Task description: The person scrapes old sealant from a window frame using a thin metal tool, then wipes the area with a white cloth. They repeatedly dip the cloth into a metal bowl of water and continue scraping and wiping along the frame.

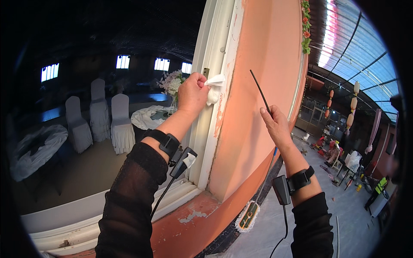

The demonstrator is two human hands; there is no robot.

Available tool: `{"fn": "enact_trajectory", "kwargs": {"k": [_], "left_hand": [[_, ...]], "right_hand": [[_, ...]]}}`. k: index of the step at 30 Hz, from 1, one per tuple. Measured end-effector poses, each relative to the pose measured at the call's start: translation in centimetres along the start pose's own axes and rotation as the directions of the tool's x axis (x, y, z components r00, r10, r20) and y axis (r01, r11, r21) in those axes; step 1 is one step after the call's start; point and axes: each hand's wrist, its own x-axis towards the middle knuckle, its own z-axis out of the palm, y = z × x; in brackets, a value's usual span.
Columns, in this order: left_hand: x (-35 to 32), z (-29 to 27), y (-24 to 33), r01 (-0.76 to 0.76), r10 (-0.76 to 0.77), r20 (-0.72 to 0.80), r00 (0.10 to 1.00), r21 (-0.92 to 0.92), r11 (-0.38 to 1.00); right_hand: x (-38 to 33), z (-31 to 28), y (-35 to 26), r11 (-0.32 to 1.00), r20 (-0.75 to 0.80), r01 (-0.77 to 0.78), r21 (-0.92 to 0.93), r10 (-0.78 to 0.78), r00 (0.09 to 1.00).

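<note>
Reaching up from the lower edge, black sleeves point(131, 202) and strapped-on boxes point(282, 190) lie nearest the camera. Just above the middle of the picture, the left hand point(192, 93) pinches a white wad point(212, 95) between thumb and fingers, at the edge of the white window frame point(205, 150); whether the two touch cannot be told. Cloth or paper, it looks light, soft and easily crumpled, possibly prone to tearing, so a gentle pinch on its thicker folds should serve best. Right of the middle, the right hand point(278, 124) grips the lower end of a thin dark rod point(259, 89), its tip pointing to the upper left. The rod seems light and fairly stiff, perhaps springy toward the tip, and a firm hold low down would steer it well. Farther off, a flat mop point(248, 216) rests on the floor point(269, 232) at lower centre, and covered chairs point(121, 129) stand at the left.
</note>
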Motion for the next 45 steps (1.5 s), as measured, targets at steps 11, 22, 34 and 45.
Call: {"fn": "enact_trajectory", "kwargs": {"k": [11, 22, 34, 45], "left_hand": [[2.5, 3.4, -2.3, -0.486, 0.530, 0.021, 0.848, 0.431, 0.760], [-6.4, 1.0, -5.8, -0.756, 0.629, 0.436, 0.643, 0.492, 0.432], [-1.6, 1.9, -4.1, -0.594, 0.451, 0.388, 0.804, 0.478, 0.647], [-13.5, -1.7, -9.2, -0.944, 0.328, 0.898, 0.294, 0.218, 0.248]], "right_hand": [[2.9, 3.8, -0.2, 0.987, -0.098, -0.083, -0.135, 0.070, 0.993], [3.0, 3.5, -0.2, 0.977, -0.078, -0.022, -0.212, 0.006, 0.997], [3.5, 3.2, 1.0, 0.992, -0.048, 0.031, -0.120, -0.037, 0.998], [3.4, 3.0, 0.6, 0.989, -0.048, 0.048, -0.142, -0.056, 0.997]]}}
